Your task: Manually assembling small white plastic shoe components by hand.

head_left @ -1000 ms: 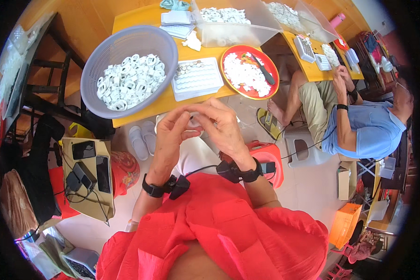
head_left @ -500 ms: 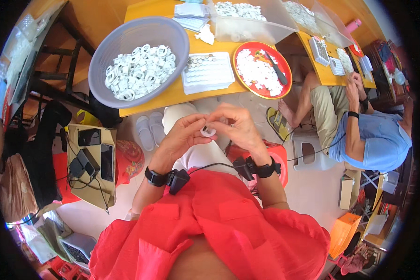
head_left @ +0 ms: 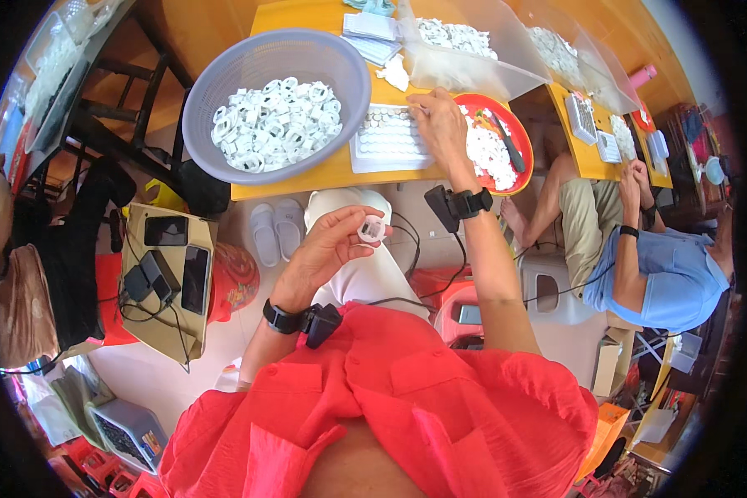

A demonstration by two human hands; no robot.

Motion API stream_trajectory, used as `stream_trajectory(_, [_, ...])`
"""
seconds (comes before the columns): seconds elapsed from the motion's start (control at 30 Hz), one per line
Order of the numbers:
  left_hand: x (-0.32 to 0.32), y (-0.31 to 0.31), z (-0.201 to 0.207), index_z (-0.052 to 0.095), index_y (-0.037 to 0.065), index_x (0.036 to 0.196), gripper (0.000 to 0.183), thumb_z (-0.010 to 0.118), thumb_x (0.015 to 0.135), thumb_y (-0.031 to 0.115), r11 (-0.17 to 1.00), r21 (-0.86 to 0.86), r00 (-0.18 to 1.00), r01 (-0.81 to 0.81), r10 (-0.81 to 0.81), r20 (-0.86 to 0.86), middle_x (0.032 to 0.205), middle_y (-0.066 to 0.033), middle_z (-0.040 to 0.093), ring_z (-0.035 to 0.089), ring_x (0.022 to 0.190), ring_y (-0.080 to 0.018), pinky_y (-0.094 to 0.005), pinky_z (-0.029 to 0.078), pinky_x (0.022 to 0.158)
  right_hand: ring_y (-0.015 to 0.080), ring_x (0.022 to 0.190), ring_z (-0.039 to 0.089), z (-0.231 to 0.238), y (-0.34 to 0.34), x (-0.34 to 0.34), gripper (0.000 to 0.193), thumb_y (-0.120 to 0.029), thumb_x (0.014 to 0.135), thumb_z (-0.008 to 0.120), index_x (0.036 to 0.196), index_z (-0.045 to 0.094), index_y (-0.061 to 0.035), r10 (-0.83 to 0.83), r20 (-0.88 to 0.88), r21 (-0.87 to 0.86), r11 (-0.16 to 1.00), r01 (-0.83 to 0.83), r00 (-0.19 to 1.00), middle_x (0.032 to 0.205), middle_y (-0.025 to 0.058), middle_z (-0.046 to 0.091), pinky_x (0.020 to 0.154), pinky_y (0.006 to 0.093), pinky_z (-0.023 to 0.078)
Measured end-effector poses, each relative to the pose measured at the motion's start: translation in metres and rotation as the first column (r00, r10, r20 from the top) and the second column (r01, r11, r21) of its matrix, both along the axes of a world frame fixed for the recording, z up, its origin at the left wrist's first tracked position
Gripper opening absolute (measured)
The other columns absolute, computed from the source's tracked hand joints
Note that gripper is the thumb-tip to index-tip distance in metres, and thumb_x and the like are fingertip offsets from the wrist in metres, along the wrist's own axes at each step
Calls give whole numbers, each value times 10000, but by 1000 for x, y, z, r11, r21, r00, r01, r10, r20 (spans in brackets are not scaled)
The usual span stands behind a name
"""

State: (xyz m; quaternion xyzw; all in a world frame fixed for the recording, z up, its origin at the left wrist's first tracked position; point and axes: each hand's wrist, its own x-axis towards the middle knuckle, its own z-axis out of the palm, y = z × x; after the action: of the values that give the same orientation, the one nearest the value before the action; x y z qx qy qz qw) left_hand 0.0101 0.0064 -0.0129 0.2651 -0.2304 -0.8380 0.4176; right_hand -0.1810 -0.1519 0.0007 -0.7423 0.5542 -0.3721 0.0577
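In my left hand, a small round white plastic casing is pinched between thumb and fingers, with its open side showing. My right hand is stretched out over the right part of a white plastic tray. Its fingers are drawn together at the tray's far right corner, and what they hold, if anything, is hidden. Small round silvery discs sit in the tray's far rows. Left of the tray, a grey-purple basket holds a heap of white casings.
Right of the tray stands a red round plate with small white pieces and a black-handled tool. Clear bins line the back of the yellow table. At right sits a co-worker in a blue shirt. A cardboard box bears phones.
My right hand has left the casing and reached forward to the tray. My left hand keeps the casing, now tilted with its inside visible. The view has shifted slightly.
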Motion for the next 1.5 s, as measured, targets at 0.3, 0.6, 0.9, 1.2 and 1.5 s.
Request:
stream_trajectory(0.3, [5,2,2,508,-11,1085,297,455,902,217,999,22,998,-41,42,-43,969,-186,595,615,780,-140,-215,536,656,290,737,570,-2,-5,0,76,-37,710,582,774,623,-36,34,-98,3,999,-33,995,768,124,572,656,364,441])
stream_trajectory(0.6, [0,0,11,492,-16,1096,295,463,898,200,990,-3,984,-143,142,-104,1056,-219,551,597,914,-211,-260,518,778,209,663,569,43,55,10,94,9,716,585,802,620,-8,263,319,66,952,-299,910,750,111,583,601,296,445])
stream_trajectory(0.9, [-8,-4,16,546,-3,1050,226,517,864,122,982,5,979,-186,186,-78,996,-102,591,601,885,-168,-271,514,780,167,592,555,51,146,24,168,73,676,612,823,570,4,309,358,13,942,-336,881,700,90,565,519,260,443])
stream_trajectory(1.2, [-13,0,25,581,23,1014,193,547,847,112,972,-38,967,-230,233,107,917,-26,594,564,779,-75,-229,516,724,201,586,556,36,147,26,177,78,646,636,776,557,-13,386,143,-154,918,-364,911,687,75,574,511,278,434])
stream_trajectory(1.5, [-14,1,24,596,16,979,172,562,836,105,970,-34,959,-239,241,150,883,-30,594,569,758,-81,-239,529,698,255,614,534,40,144,23,139,60,676,606,788,571,-16,428,223,-11,899,-437,876,683,103,529,523,320,431])
